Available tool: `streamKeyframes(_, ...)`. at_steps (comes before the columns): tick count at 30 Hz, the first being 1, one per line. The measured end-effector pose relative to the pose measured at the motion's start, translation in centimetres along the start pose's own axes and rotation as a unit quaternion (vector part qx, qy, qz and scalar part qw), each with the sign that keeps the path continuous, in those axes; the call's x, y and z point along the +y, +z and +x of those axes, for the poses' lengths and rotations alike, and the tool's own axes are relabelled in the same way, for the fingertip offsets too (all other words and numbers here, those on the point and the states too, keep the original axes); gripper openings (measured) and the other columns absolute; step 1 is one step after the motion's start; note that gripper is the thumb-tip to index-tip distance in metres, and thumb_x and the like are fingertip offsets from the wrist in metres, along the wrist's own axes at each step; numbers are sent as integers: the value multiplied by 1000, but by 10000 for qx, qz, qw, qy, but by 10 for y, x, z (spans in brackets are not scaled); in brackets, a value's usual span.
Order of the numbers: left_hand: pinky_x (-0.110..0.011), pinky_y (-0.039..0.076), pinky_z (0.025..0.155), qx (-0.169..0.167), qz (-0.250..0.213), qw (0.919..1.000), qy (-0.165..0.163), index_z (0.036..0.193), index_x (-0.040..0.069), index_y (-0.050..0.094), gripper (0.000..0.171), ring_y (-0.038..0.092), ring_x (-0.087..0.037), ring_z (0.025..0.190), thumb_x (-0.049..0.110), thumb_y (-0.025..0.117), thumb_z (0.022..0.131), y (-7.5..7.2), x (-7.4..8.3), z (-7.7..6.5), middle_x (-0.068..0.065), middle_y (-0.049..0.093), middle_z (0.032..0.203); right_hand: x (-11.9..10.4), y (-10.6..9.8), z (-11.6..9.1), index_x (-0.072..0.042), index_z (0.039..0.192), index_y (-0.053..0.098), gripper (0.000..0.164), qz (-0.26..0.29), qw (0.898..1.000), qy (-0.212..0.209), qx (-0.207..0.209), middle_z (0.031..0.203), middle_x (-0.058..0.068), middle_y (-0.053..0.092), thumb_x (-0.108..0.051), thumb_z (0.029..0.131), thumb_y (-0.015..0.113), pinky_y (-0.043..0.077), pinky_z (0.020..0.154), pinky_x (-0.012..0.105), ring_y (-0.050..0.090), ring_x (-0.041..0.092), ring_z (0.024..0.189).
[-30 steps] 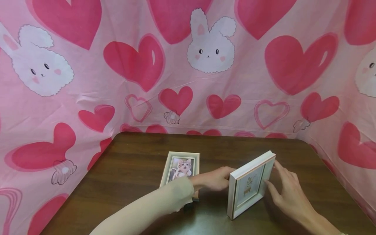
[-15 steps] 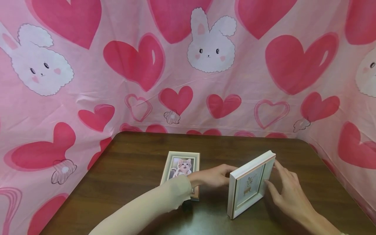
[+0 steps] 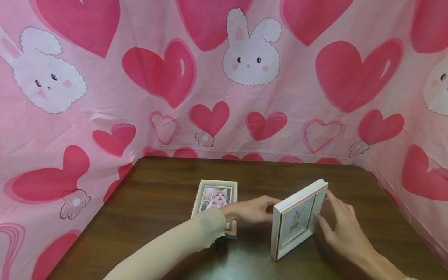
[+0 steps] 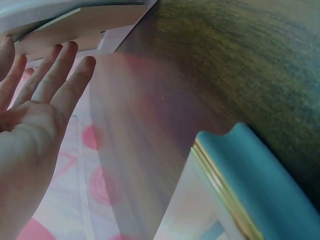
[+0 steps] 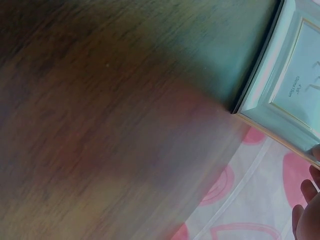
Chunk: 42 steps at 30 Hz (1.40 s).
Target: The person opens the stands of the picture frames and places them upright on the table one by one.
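A white picture frame [image 3: 297, 221] with a small plant print stands upright on the table, turned at an angle in the head view. My right hand [image 3: 344, 225] grips its right edge, thumb at the front and fingers behind. Behind the frame is my left hand [image 3: 257, 210], its fingertips hidden there in the head view. The left wrist view shows the fingers of that hand [image 4: 37, 122] extended, their tips at a brown backing flap [image 4: 85, 27] on the frame's rear. A second picture frame [image 3: 217, 196] with a kitten picture lies left of it, partly covered by my left forearm.
The dark wooden table [image 3: 168, 186] has rounded far corners. Pink cloth [image 3: 210, 89] with hearts and rabbits hangs around its back and sides. A small dark object [image 3: 221, 243] shows below my left sleeve.
My left wrist and sleeve have shifted slightly to the left. The white picture frame and my right hand have stayed in place.
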<state>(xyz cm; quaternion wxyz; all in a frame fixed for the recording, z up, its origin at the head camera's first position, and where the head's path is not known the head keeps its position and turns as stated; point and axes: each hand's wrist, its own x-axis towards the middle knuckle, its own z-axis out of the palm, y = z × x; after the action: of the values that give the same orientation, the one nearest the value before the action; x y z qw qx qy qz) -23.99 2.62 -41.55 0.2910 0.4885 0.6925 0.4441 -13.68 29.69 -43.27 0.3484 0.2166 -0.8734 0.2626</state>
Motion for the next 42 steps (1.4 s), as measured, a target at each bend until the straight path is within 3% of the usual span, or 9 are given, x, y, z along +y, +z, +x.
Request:
streamKeyframes(5,-24,46,104,-8,-67,10000,-6,145,-1,58,42,59,-3,112,-1,64,103,0,-2,0,-14,64,141,0,0,0,7,155,42,103,-22,10000,15,12,122,28,66,15,63,86,21,105,19,59,39,102)
streamKeyframes(11,-24,47,102,-15,-303,9994,-153,148,3,57,44,60,-4,111,3,65,104,-1,-2,-3,-6,65,140,0,0,0,6,155,42,103,-18,10000,15,-1,123,28,66,15,63,86,21,105,18,60,40,102)
streamKeyframes(16,-24,47,102,-79,-513,9984,-204,149,2,56,45,60,-4,112,3,64,104,-1,-3,-3,-8,64,142,1,0,0,6,155,42,103,-2,10000,-24,16,122,27,66,15,62,86,22,105,19,59,39,103)
streamKeyframes(22,-24,47,102,-143,-576,9981,-156,144,-4,58,41,60,-3,109,-1,63,103,2,-4,0,-16,64,140,0,-1,0,6,155,42,103,-11,10000,4,-13,127,29,64,15,63,86,22,105,19,59,40,104)
streamKeyframes(29,-24,45,105,-246,-590,9979,32,151,-5,48,52,57,-2,120,-11,59,101,7,-3,3,-25,55,150,0,0,0,6,156,41,104,0,10000,-7,14,129,30,63,15,63,86,21,105,18,59,39,104)
streamKeyframes(42,-24,46,105,-307,-592,9976,198,150,-8,48,52,55,1,120,-15,57,99,8,0,4,-27,53,151,2,0,-2,7,155,43,106,-6,9999,-116,77,124,28,66,16,58,85,22,105,19,58,37,104)
